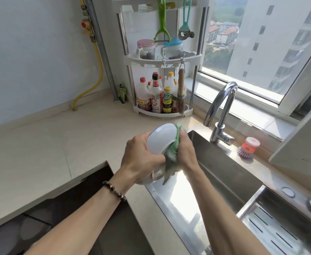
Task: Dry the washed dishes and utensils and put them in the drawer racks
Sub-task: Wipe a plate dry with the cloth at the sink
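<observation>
My left hand [139, 159] grips a white bowl [160, 138], tilted on its side above the sink's left edge. My right hand [185, 150] presses a green cloth [173, 147] against the bowl's rim and inside. The cloth's grey-green tail hangs down below both hands. A second white dish [152, 178] shows just under my left hand; whether it rests on the counter or is held I cannot tell. An open drawer [40, 225] at the lower left holds dim round dishes.
The steel sink [219, 168] lies to the right, with a drain tray [280, 229] at its near right. A chrome tap [223, 109] stands behind it, beside a purple dish brush [246, 149]. A corner rack [162, 57] holds bottles and jars. The beige counter [49, 144] spreads left.
</observation>
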`<action>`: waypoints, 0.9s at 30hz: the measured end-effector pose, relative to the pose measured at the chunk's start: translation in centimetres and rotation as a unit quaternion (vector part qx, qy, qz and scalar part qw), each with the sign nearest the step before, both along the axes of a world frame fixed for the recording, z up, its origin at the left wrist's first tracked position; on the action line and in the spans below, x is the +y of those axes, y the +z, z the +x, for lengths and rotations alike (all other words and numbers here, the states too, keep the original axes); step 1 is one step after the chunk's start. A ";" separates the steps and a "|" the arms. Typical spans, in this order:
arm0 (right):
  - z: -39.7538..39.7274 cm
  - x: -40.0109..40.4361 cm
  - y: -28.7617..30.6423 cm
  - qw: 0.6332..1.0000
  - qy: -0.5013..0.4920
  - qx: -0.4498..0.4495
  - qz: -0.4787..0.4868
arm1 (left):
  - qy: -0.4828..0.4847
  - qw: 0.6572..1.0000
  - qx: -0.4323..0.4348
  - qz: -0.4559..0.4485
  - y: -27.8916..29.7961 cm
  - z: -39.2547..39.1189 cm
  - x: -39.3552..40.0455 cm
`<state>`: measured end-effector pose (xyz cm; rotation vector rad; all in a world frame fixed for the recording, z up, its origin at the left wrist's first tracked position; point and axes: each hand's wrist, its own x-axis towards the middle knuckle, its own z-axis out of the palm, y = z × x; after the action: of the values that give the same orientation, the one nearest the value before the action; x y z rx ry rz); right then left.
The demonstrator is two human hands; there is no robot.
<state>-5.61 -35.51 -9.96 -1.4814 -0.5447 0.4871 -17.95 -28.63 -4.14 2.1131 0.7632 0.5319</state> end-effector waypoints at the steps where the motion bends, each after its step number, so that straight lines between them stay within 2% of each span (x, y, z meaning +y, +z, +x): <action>1: 0.0 -0.2 0.0 1.000 -0.008 0.000 -0.004 | 0.002 1.000 -0.006 -0.010 -0.2 0.0 -0.1; 4: -1.5 -0.4 0.3 0.987 0.022 -0.158 -0.032 | 0.005 0.999 -0.017 -0.027 -0.4 0.4 0.2; 6: -1.3 -0.7 -0.4 0.987 0.019 -0.159 -0.029 | -0.015 0.999 -0.013 -0.026 -0.4 0.3 -0.1; 7: -0.8 -0.9 -0.6 0.995 0.001 -0.102 -0.020 | -0.026 0.999 -0.017 -0.029 -0.3 0.2 -0.3; 8: -0.2 -1.0 -0.3 1.000 -0.018 0.002 0.011 | -0.033 0.999 -0.023 -0.032 -0.2 0.0 -0.4; 9: 0.4 -1.3 -0.2 0.994 -0.036 0.098 0.038 | -0.036 0.998 -0.032 -0.040 -0.1 -0.1 -0.6; 10: 0.9 -1.6 -0.1 0.985 -0.055 0.153 0.050 | -0.039 0.997 -0.042 -0.049 0.0 -0.2 -0.8; 13: 2.0 -2.0 0.0 0.982 -0.037 0.183 0.035 | -0.047 0.993 -0.064 -0.088 0.0 -0.5 -0.6; 15: 2.4 -2.3 0.9 0.989 -0.020 0.143 0.013 | -0.087 0.986 -0.046 -0.136 0.5 -0.9 0.2; 16: 2.5 -2.5 1.3 0.995 -0.001 0.095 -0.004 | -0.118 0.982 -0.014 -0.149 1.0 -1.0 0.7; 18: 2.6 -2.1 2.5 0.997 0.051 -0.035 -0.048 | -0.167 0.974 0.079 -0.130 2.1 -0.2 1.6; 20: 2.3 -1.3 3.1 0.984 0.086 -0.130 -0.086 | -0.173 0.970 0.133 -0.111 2.7 0.7 2.0; 25: -1.3 -0.5 2.5 0.952 0.077 -0.277 -0.102 | -0.114 0.985 0.093 -0.085 1.2 1.0 2.0; 26: -1.5 -0.5 1.5 0.957 0.067 -0.269 -0.083 | -0.113 0.987 0.087 -0.078 1.0 0.8 1.9; 27: -1.3 -0.7 0.8 0.970 0.063 -0.222 -0.073 | -0.117 0.987 0.085 -0.073 0.9 0.6 1.8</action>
<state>-6.94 -36.16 -9.20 -1.7144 -0.9761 0.2955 -17.38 -26.85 -3.20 2.0919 0.6168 0.1664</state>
